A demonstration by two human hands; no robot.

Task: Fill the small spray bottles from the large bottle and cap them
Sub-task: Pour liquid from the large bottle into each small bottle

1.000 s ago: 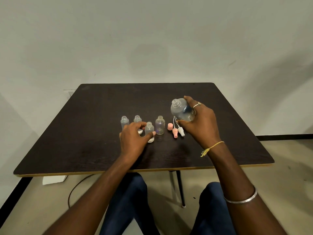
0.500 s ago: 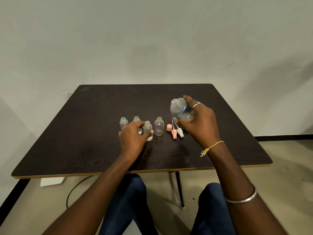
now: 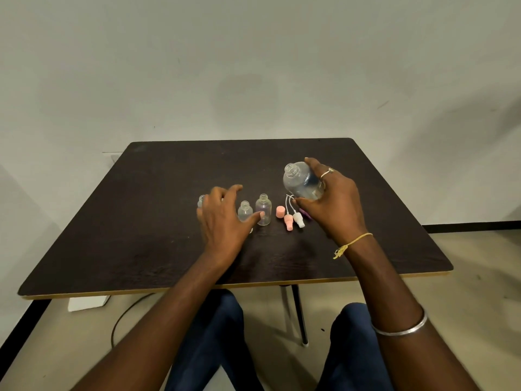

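Right-hand grip (image 3: 335, 204) is wrapped round the large clear plastic bottle (image 3: 300, 180) — fingers over the top, thumb beneath — and holds it tilted above the dark brown wooden surface (image 3: 141, 235), uncapped mouth pointing up and to the left. Its wall is see-through, but how much liquid sits inside cannot be told. Just below it, close together, lie a white spray head with a thin dip tube (image 3: 298, 220), a pink spray head (image 3: 288, 222) and a round pink cap (image 3: 280, 212); a small purple piece (image 3: 306, 215) shows at the hand's edge. Left of these stand a small clear spray bottle (image 3: 263, 206) and a second small clear bottle (image 3: 244, 210), both upright, uncapped and seemingly empty. Left-hand grip (image 3: 221, 221) hovers wide over the row — fingers spread, clasping nothing, thumb tip in front of the first small bottle. A third small bottle (image 3: 201, 200) peeps out past its knuckles.
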